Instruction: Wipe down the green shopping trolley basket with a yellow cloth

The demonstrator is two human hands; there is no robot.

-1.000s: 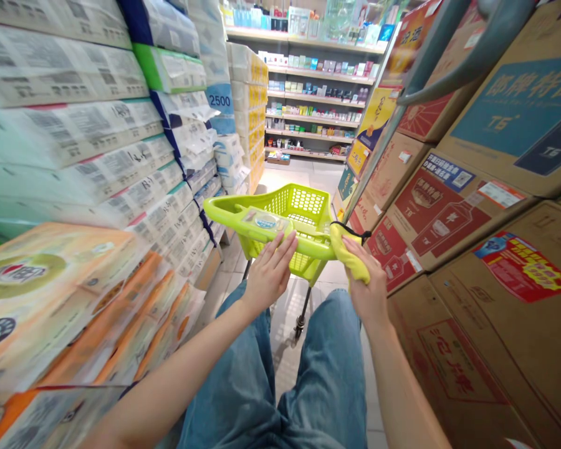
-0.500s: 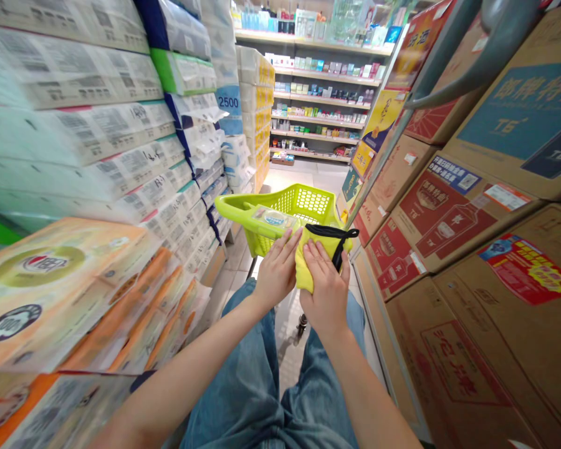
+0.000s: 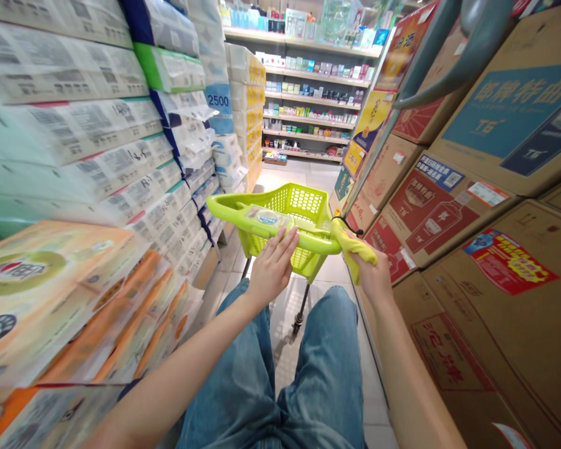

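A lime-green shopping cart (image 3: 229, 210) with perforated basket walls stands in front of my knees. My left hand (image 3: 273, 263) lies on its near handle bar, fingers stretched out, just beside the label panel (image 3: 267, 216). At the right corner of the handle, my right hand (image 3: 375, 274) grips a yellow cloth (image 3: 358, 248) with black edging. The cloth is draped against the corner of the rim; part of it and some of my fingers are hidden from view.
Stacked tissue packs (image 3: 116, 153) line the left side closely. Cardboard cartons (image 3: 490, 262) are piled along the right, with a grey metal bar (image 3: 430, 93) in front of them. Shelves of small boxed goods (image 3: 315, 87) stand at the aisle's far end. A cart wheel (image 3: 298, 321) shows between my legs.
My right hand has moved right with the yellow cloth, from the middle of the handle to its right corner. My left hand remains on the handle.
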